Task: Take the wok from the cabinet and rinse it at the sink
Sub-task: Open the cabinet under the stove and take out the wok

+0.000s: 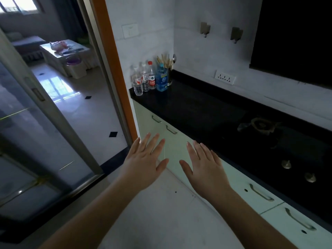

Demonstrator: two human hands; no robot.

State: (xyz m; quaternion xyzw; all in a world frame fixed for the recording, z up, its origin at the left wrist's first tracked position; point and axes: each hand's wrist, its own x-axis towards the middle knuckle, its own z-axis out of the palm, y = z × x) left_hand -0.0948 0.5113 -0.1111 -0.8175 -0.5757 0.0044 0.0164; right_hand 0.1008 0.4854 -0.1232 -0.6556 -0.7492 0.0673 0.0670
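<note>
Fingers straight and spread on my left hand (pixel 143 162) and right hand (pixel 204 169), both holding nothing, apparently clear of the closed cabinet doors (pixel 172 146) beneath the black counter (pixel 197 105).

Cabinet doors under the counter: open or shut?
Shut: the cabinet doors sit flush, handles untouched; left hand and right hand hover open.

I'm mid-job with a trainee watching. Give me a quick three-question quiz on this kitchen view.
1. True or false: the left hand grips a cabinet handle.
2. Which stands in the counter's far corner? A) a kettle B) bottles C) a wok
3. Fill in: the right hand's fingers are ____.

Key: 1 false, both hands are spread and hold nothing. 2 B, beside a cup of chopsticks. 3 straight.
</note>
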